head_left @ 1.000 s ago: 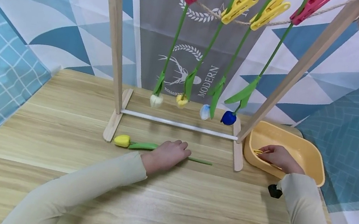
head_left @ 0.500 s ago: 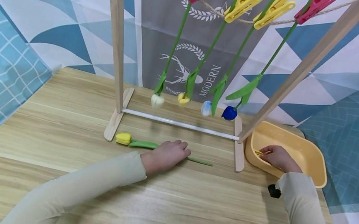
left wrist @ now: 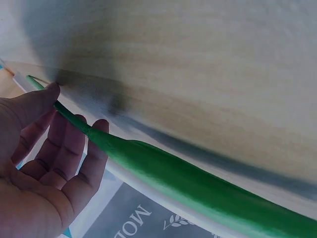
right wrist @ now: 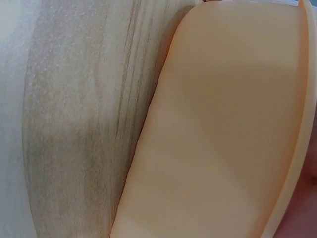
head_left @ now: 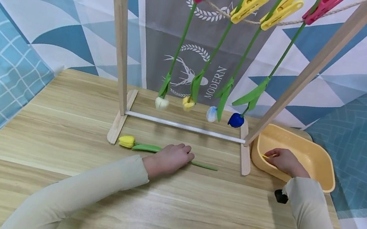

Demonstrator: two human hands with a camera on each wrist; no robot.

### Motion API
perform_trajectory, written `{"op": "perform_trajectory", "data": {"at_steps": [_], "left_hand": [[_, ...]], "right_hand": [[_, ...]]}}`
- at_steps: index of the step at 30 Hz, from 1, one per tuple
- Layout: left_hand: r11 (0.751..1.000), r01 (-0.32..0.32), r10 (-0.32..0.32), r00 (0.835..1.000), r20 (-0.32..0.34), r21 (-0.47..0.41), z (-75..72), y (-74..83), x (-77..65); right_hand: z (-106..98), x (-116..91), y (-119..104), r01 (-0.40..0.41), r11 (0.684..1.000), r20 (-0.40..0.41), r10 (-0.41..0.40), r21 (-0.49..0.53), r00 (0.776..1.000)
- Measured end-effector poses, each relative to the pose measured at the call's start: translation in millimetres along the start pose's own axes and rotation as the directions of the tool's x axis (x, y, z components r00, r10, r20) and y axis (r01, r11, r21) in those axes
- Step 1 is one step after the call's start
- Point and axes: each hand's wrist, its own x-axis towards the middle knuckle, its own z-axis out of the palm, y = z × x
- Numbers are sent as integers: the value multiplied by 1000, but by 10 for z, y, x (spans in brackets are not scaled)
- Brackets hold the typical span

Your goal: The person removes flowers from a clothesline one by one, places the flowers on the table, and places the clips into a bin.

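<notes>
A yellow tulip (head_left: 127, 141) with a green stem lies along the table in front of the wooden frame. My left hand (head_left: 171, 158) is over its stem; in the left wrist view the thumb and curled fingers of the left hand (left wrist: 54, 163) hold the green stem (left wrist: 74, 119) between them. Inside the orange bin (head_left: 326, 167), my right hand (head_left: 285, 161) pinches a yellow clothespin (head_left: 265, 156), mostly hidden by the fingers. The right wrist view shows mainly the outer wall of the bin (right wrist: 223, 119), with only a blurred bit of hand at its edge.
From a rope (head_left: 216, 10) across the wooden frame (head_left: 120, 37), several tulips hang head down on red and yellow clothespins (head_left: 251, 4). A white rod (head_left: 185, 126) joins the frame's feet. A small black object (head_left: 281, 196) shows beside the right sleeve.
The yellow clothespin shows less beside my right fingers than before, its visible part now a thin strip. My left hand and the tulip stay nearly still; the view shifts slightly.
</notes>
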Motion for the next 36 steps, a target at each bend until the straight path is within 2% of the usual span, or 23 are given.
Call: {"op": "perform_trajectory", "data": {"at_steps": [7, 12, 21, 29, 36], "left_hand": [[1000, 3, -3, 1000, 16, -11, -37, -25, -1], [999, 19, -18, 999, 30, -28, -84, -45, -27], [999, 27, -27, 1000, 12, -42, -141, -88, -94], [993, 18, -27, 996, -79, -114, -164, -146, -185], [983, 17, -56, 977, -207, -185, -303, -253, -345]], "right_hand": [[-31, -80, -60, -64, 991, -49, 71, 120, 996], [-60, -165, -174, -33, 995, -150, 47, 94, 988], [-59, -295, -385, 26, 990, -328, 21, 139, 945], [-22, -434, -636, 111, 986, -417, -50, 123, 907], [-8, -553, -883, 154, 971, -411, -66, 185, 909]]}}
